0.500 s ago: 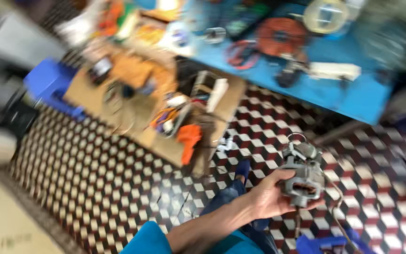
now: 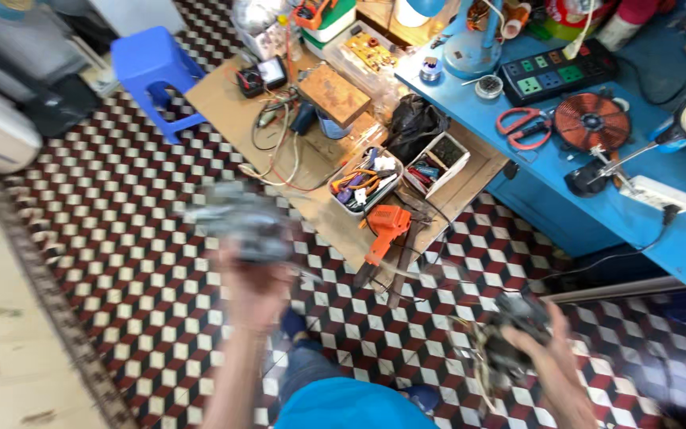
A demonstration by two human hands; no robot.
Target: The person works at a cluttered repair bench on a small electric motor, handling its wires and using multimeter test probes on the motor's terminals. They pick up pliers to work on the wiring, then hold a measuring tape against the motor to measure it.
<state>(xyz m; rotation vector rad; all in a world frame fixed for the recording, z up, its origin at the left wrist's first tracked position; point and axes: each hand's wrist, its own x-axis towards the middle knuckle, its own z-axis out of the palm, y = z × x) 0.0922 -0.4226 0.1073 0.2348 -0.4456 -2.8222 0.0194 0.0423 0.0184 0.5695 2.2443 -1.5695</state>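
My left hand (image 2: 254, 290) is raised over the checkered floor and grips a grey metal motor-like part (image 2: 244, 222), which is heavily blurred. My right hand (image 2: 545, 357) is low at the right and holds a dark part with loose wires (image 2: 502, 338) hanging from it. Blue fabric of my clothing (image 2: 351, 405) shows at the bottom between the arms. An orange power tool (image 2: 385, 226) lies at the near edge of the low wooden board (image 2: 224, 103), between the two hands and farther away.
The board carries a tray of hand tools (image 2: 363, 184), a small box (image 2: 438, 159), a meter (image 2: 270, 73) and cables. A blue bench (image 2: 676, 230) at the right holds a power strip (image 2: 557, 75), a copper coil (image 2: 591, 121) and red scissors (image 2: 522, 127). A blue stool (image 2: 152, 67) stands far left.
The view has swung left and steadied. The grey part, held at the right before, is now up at the left in my left hand. My right hand has come into view holding the wired part.
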